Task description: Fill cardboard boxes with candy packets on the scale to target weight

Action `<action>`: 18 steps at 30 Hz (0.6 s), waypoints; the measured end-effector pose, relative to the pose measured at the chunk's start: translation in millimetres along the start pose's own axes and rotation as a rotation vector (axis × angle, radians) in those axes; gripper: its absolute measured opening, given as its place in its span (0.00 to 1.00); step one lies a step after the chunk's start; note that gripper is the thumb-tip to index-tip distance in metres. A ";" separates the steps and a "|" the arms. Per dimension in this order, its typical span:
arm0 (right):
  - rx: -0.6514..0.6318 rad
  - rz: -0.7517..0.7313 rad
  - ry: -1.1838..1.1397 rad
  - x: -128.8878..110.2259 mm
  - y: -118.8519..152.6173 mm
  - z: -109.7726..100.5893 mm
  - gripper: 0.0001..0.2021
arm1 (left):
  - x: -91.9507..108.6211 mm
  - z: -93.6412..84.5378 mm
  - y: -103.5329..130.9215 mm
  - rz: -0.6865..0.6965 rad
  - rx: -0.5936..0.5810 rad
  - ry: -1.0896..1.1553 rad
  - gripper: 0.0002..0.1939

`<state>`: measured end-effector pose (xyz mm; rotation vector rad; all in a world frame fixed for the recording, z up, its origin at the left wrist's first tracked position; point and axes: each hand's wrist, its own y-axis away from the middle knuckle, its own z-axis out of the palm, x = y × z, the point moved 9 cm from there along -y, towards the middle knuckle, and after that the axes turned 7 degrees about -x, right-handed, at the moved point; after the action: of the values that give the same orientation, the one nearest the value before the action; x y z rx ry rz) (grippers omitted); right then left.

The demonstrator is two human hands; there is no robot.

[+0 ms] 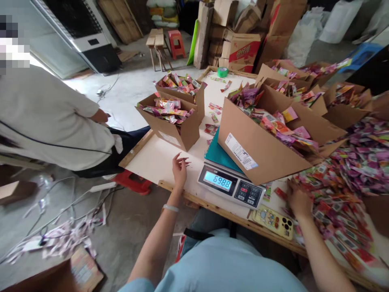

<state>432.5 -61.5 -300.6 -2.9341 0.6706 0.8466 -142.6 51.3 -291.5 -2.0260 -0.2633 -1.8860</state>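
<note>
My left hand (180,169) hovers over the white tabletop, left of the digital scale (231,186). Its fingers are loosely bent and apart, with nothing visible held. Tilted on the scale's teal platform (223,153) is an open cardboard box (261,150) full of small colourful snack packets (276,123). Blue-lit digits show on the scale's display. To the right of the box, my right hand (299,199) reaches down at the edge of a loose heap of packets (334,211). Its fingertips are partly hidden, so any grip is unclear.
Two filled boxes (173,132) stand beyond my left hand. More filled boxes (343,99) crowd the right. A phone in a yellow case (272,222) lies at the near edge. Green tape (222,72) sits at the back. A person (57,117) is at the left.
</note>
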 end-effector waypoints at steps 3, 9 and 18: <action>0.133 0.019 -0.072 2.8 -7.6 -32.7 0.28 | 0.1 -2.3 -3.2 0.015 0.012 0.001 0.24; 0.681 -0.158 -0.305 -72.5 -4.3 -177.0 0.34 | -2.1 -1.2 -10.4 0.018 -0.011 -0.009 0.24; 0.432 -1.090 -0.607 -354.7 4.2 -297.1 0.16 | 3.9 -6.7 -7.7 0.023 0.027 0.019 0.22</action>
<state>310.8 37.2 134.7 -1.9603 -0.6439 1.0958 -151.3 55.5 -286.3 -1.9836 -0.2581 -1.8769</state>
